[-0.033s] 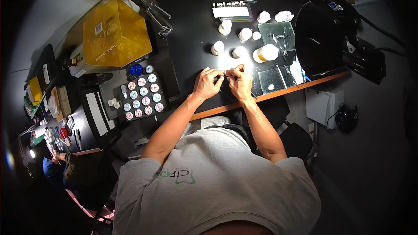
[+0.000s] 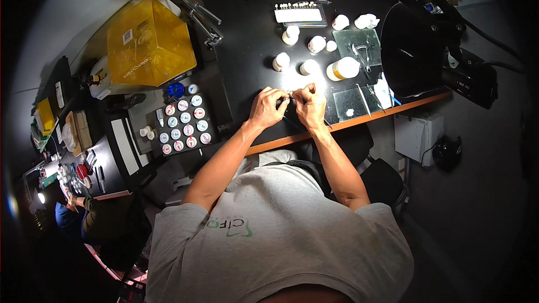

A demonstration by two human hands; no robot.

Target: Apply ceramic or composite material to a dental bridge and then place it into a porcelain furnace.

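Close together at the table's near edge, my left hand (image 2: 268, 108) and my right hand (image 2: 311, 106) work under a bright light. The fingers of my left hand are pinched on a small pale piece (image 2: 289, 94), too small and glaring to name. My right hand's fingers are closed against it; a thin stick-like tool (image 2: 328, 124) sticks out beside that wrist, its tip hidden. Just beyond the hands stand white bottles, among them a small one (image 2: 309, 67) and a larger one with an orange label (image 2: 342, 69).
A glass plate (image 2: 345, 105) with a slim tool (image 2: 364, 100) lies right of my hands. Farther back are another glass plate (image 2: 349, 39) and a tooth shade guide (image 2: 298, 15). A black lamp (image 2: 410, 50) overhangs the right. Left stand lidded jars (image 2: 184, 118) and a yellow box-shaped cover (image 2: 146, 42).
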